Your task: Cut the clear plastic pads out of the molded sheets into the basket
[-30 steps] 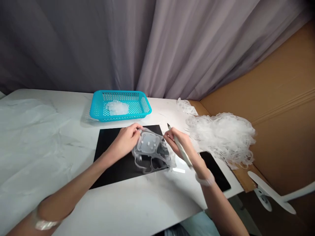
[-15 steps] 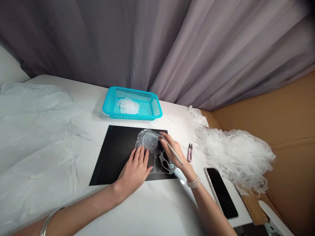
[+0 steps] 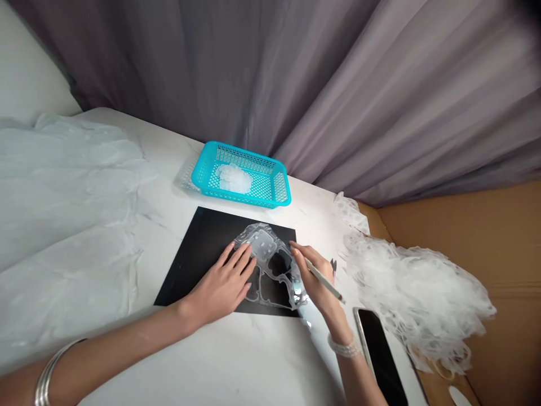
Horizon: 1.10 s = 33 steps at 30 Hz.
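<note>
A clear plastic sheet [image 3: 262,246] with cut-out openings and a frosted, rounded piece lies on a black mat [image 3: 192,254]. My left hand [image 3: 224,282] rests flat on the sheet's left side, fingers spread. At the sheet's right edge, my right hand [image 3: 316,276] is closed around a slim, pale pen-like tool [image 3: 324,278]. The tool's tip is hidden by the fingers. Just beyond that hand, the dark blade tips of small snips [image 3: 333,265] show; the rest is covered.
Behind the mat stands a turquoise basket [image 3: 240,200] with frosted pieces [image 3: 234,179] inside. Translucent sheets [image 3: 67,225] cover the table's left. At right lie a heap of white plastic scraps [image 3: 414,293] and a phone [image 3: 380,349]. Grey curtain [image 3: 253,73] hangs behind.
My right hand has drawn back to the right with the tool, uncovering more of the sheet's openings. My left hand still presses on the sheet. The camera view has tilted.
</note>
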### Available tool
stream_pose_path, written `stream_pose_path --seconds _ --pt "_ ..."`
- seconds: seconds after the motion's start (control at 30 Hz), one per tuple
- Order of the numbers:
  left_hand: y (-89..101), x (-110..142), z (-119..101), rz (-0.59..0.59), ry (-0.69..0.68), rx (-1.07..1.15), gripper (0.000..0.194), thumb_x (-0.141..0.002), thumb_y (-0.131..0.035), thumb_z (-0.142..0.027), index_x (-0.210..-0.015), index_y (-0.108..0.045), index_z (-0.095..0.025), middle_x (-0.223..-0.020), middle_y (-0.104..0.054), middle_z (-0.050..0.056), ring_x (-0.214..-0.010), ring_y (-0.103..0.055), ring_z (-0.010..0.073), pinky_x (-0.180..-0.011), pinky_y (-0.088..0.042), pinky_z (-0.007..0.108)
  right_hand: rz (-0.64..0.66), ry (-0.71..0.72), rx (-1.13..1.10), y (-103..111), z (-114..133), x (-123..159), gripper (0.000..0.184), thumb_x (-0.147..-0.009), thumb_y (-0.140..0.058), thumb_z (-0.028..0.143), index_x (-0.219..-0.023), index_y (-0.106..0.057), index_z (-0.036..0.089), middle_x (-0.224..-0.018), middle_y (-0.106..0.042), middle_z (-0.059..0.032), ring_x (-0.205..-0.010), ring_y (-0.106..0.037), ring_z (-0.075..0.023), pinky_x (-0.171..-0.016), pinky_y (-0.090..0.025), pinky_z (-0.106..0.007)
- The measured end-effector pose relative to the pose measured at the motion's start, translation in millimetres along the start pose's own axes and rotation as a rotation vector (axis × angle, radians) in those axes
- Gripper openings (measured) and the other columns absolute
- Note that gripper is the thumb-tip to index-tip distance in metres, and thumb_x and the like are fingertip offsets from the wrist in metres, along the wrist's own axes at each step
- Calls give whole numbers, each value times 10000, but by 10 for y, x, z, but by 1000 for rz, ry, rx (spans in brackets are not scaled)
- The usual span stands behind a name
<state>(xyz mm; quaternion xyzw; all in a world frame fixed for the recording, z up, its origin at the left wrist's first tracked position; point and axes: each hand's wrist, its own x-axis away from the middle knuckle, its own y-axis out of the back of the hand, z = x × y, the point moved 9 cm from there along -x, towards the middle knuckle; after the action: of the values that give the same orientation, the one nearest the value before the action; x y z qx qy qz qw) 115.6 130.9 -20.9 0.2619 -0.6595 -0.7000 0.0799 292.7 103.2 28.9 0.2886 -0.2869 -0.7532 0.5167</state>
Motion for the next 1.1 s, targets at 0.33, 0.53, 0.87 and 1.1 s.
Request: stream_pose_path --seconds 0.33,0.53,0.87,1.1 --pt "-43 18 -60 -12 0 -54 517 -1020 -383 -364 -1385 -543 -35 -1466 -496 248 -1392 -449 353 -1165 -323 475 282 246 -93 -690 329 69 249 -996 -522 270 -1151 -704 201 -1156 -728 -98 -1052 -704 -231 -976 -547 -373" --pt "-56 25 -80 -20 -7 -50 494 -1020 -398 -353 -1350 -570 -29 -1446 -510 264 -1382 -461 358 -1164 -318 477 263 334 -28 -736 360 21 270 -1013 -482 253 -1181 -687 202 -1146 -714 -116 -1087 -692 -227 -979 -563 -372" --pt "-74 21 -64 39 4 -16 510 -1025 -372 -345 -1375 -549 -20 -1475 -469 275 -1401 -432 364 -1167 -317 471 284 432 94 -827 412 45 308 -1037 -405 230 -1235 -641 211 -1139 -679 -135 -1115 -673 -246 -974 -576 -406" --pt "-40 21 -39 58 11 19 524 -1030 -348 -335 -1432 -498 -36 -1495 -468 235 -1400 -430 348 -1178 -296 491 279 525 158 -757 462 158 283 -1030 -378 194 -1120 -646 204 -963 -673 -127 -1118 -656 -282 -876 -617 -440"
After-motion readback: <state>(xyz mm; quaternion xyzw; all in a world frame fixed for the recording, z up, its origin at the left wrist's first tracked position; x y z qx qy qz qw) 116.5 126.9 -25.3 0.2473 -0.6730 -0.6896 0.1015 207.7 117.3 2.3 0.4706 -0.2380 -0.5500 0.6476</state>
